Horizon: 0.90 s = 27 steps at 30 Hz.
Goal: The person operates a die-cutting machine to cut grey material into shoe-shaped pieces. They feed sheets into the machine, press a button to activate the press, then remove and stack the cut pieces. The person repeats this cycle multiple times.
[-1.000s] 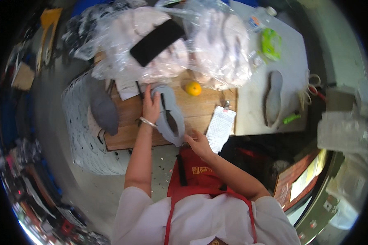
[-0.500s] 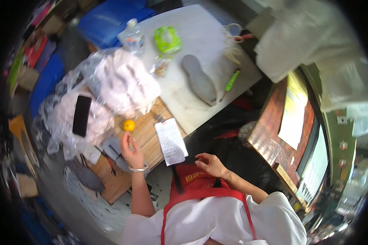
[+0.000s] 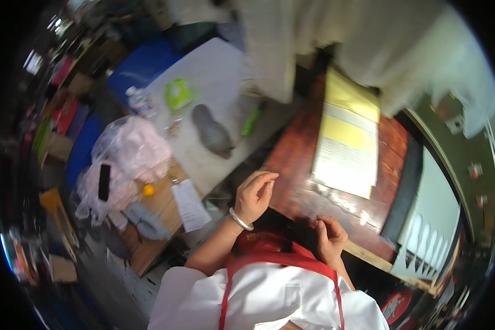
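My left hand (image 3: 253, 198), with a silver bangle (image 3: 241, 220) at the wrist, hovers near the left corner of a dark red wooden table (image 3: 291, 190). Its fingers are loosely bent, with a gap between thumb and forefinger and nothing visible in it. By the same table's front edge, my right hand (image 3: 331, 240) is loosely curled, thumb apart from the fingers, also holding nothing I can see. Beyond both hands, papers (image 3: 344, 159) in white and yellow lie on the red table. A written sheet (image 3: 191, 205) rests on the wooden board (image 3: 168, 225) to the left.
A grey insole-shaped piece (image 3: 211, 131), a green packet (image 3: 178, 94) and a green-handled tool (image 3: 251, 121) lie on the white worktop (image 3: 195, 165). Pink material in clear bags (image 3: 135, 146), a black phone (image 3: 104, 182) and a yellow-orange round item (image 3: 148, 190) are left. Pale cloth (image 3: 423, 49) hangs at the back right.
The view has swung right, toward the red table. My left hand has left the area by the yellow-orange item and come right. My right hand has moved to the red table's front edge.
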{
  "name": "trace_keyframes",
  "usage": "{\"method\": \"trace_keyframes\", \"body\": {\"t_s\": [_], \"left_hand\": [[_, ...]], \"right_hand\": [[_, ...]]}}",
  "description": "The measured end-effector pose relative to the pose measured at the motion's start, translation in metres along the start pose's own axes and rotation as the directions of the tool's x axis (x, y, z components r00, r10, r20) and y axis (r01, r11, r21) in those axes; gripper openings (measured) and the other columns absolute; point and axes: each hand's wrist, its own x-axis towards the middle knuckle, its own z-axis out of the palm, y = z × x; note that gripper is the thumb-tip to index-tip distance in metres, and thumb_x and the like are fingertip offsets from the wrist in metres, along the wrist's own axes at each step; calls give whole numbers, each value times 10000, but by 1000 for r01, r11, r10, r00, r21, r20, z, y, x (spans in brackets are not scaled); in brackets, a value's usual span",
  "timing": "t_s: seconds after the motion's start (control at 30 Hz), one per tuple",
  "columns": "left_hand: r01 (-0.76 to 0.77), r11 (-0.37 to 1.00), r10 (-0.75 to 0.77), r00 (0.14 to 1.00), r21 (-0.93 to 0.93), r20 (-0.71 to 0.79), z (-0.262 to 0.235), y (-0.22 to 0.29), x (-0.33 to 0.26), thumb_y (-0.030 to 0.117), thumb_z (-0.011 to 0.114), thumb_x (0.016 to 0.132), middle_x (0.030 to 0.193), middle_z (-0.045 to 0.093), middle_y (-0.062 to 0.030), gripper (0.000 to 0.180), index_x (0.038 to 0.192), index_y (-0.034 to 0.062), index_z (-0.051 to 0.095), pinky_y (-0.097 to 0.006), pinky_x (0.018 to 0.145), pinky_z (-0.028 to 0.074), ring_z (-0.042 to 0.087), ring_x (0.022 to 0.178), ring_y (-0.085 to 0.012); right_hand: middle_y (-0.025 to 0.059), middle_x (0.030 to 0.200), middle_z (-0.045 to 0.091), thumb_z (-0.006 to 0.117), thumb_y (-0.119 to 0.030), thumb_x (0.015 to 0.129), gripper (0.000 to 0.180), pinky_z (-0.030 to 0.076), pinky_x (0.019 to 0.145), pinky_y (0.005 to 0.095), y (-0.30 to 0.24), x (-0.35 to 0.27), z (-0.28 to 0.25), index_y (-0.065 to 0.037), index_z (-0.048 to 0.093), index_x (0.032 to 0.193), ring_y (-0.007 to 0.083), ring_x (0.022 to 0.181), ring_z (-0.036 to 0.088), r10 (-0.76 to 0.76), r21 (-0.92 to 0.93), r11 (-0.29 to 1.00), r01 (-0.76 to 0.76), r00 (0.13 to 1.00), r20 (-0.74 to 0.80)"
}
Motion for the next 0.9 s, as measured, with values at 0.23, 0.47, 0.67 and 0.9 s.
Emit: {"method": "trace_keyframes", "body": {"t_s": [0.23, 0.47, 0.67, 0.9], "left_hand": [[-75, 982, 15, 946, 175, 323, 115, 32, 28, 54, 631, 799, 1094, 575, -149, 265, 1062, 22, 623, -374, 848, 474, 571, 973, -324], [55, 861, -201, 950, 506, 240, 144, 6, 41, 156, 672, 815, 1277, 467, -229, 543, 1294, 15, 462, -409, 985, 397, 486, 1140, -374], [615, 768, -559, 780, -179, 282, 135, -13, 55, 137, 596, 904, 1330, 442, -251, 565, 1368, -66, 347, -331, 996, 400, 483, 1202, -257], [605, 796, -582, 772, -15, 255, 148, -44, 70, 147, 639, 867, 1128, 598, -221, 626, 1353, -110, 340, -289, 838, 495, 618, 974, -209]], "right_hand": [[115, 907, 629, 638, -25, 826, 189, 491, 733, 290, 31, 25, -129, 9, 613, 1010, 221, 832, 629, -66, -292, 956, -15, 961, -267], [167, 1249, 497, 637, -47, 839, 466, 448, 981, 340, 57, 48, -152, 31, 469, 1266, 263, 1164, 517, 185, 124, 979, -161, 958, -217], [241, 1325, 453, 610, -79, 866, 540, 414, 1004, 352, 73, 110, -156, 56, 386, 1338, 280, 1201, 494, 102, 173, 983, -58, 962, -254], [116, 904, 669, 636, -119, 860, 411, 463, 631, 263, 92, 170, -153, 82, 536, 1205, 123, 725, 583, 253, 88, 967, -238, 931, -263]]}}
